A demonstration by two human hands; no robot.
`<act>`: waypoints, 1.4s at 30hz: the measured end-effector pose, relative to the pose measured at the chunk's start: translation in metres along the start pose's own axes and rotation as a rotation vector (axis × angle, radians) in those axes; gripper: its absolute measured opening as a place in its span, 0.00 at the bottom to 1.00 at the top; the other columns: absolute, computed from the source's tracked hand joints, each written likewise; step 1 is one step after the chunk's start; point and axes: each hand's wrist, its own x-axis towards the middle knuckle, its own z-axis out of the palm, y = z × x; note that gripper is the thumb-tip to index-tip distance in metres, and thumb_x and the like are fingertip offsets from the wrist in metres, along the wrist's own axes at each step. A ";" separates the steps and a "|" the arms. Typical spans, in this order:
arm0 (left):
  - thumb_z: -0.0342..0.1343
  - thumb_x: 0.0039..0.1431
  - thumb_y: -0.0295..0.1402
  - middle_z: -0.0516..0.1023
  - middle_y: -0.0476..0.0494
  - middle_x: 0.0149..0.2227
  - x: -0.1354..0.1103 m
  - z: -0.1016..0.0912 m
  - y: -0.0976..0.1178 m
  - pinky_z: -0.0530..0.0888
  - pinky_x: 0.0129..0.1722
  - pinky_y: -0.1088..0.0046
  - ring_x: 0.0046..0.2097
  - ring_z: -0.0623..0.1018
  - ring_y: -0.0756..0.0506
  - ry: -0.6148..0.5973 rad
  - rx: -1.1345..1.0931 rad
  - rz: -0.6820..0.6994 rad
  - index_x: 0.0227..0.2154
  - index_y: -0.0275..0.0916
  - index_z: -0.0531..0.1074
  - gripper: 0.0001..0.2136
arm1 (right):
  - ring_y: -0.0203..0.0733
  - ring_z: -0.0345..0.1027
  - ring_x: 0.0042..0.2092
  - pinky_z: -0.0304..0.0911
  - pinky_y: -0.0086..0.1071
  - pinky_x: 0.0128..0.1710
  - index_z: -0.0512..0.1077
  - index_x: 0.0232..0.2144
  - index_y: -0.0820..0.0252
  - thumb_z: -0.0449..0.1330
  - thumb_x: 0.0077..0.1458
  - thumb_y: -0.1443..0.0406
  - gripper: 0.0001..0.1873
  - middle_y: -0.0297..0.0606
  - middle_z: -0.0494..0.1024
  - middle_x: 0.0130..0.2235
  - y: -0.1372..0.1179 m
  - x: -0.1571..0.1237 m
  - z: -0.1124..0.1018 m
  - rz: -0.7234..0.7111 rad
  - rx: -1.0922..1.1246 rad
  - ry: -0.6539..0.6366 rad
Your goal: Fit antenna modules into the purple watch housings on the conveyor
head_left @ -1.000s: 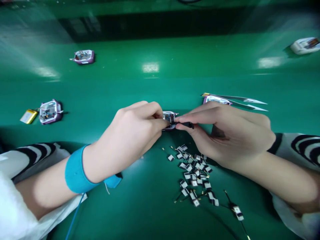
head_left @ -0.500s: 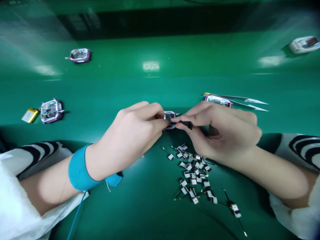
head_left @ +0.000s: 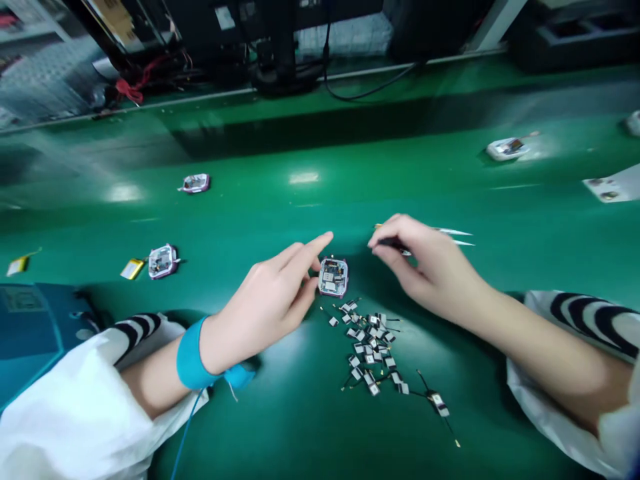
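An open watch case [head_left: 333,277] with a bare circuit board and purple edges lies face up on the green table. At its left edge is my left hand [head_left: 270,293], index finger stretched out and fingers apart, with thumb and another finger close against the case. To the right of the case, my right hand [head_left: 425,263] is raised with thumb and index pinched on a short black tool [head_left: 393,243]; its exact kind is hidden. Metal tweezers [head_left: 456,232] show partly behind that hand. Below lies a pile of small black-and-white parts with thin cables [head_left: 371,340].
More opened cases lie around: a purple one [head_left: 163,261] beside a yellow battery [head_left: 133,269], another purple one [head_left: 196,183] and a white one [head_left: 507,149]. A blue box [head_left: 30,333] stands at left. A teal wrist strap [head_left: 193,357] trails a cord from my left wrist.
My right hand has drawn away from the watch case to the right, black tool still pinched. My left fingers have loosened, uncovering the board. The view has tilted up, revealing equipment behind the table.
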 end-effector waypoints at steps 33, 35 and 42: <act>0.60 0.47 0.32 0.72 0.46 0.38 0.022 0.021 -0.008 0.74 0.39 0.75 0.36 0.73 0.51 0.234 -0.313 0.151 0.51 0.39 0.57 0.28 | 0.37 0.59 0.27 0.56 0.30 0.25 0.68 0.24 0.64 0.49 0.51 0.75 0.09 0.37 0.69 0.24 -0.036 0.003 0.004 -0.419 -0.794 0.036; 0.60 0.46 0.32 0.72 0.45 0.38 0.022 0.020 -0.007 0.75 0.39 0.74 0.36 0.73 0.51 0.234 -0.342 0.149 0.51 0.39 0.57 0.28 | 0.36 0.58 0.27 0.56 0.30 0.26 0.67 0.23 0.63 0.51 0.51 0.74 0.09 0.36 0.68 0.23 -0.033 0.004 0.003 -0.462 -0.786 0.074; 0.61 0.46 0.32 0.72 0.46 0.37 0.020 0.018 -0.006 0.75 0.39 0.75 0.36 0.73 0.52 0.248 -0.303 0.188 0.51 0.39 0.58 0.28 | 0.37 0.56 0.27 0.57 0.30 0.25 0.69 0.23 0.63 0.53 0.50 0.72 0.07 0.36 0.68 0.22 -0.033 0.008 0.002 -0.488 -0.758 0.089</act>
